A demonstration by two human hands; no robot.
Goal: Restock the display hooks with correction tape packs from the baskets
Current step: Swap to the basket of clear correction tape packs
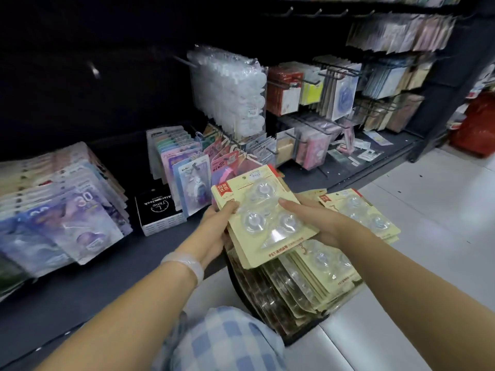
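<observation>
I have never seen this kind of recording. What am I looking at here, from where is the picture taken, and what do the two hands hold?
There is no machine here. A person wears a camera on the head, so the single picture looks forward and down at that person's own arms.

The left hand and the right hand together grip a small stack of cream-coloured packs, each with clear plastic bubbles; these are the correction tape packs. Below the hands, a dark basket on the floor holds many more of the same packs.

Ahead is a dark shop shelf. Other packaged goods hang from its hooks, and a black box printed with a clock stands on it. At the bottom you see checked blue clothing.
</observation>
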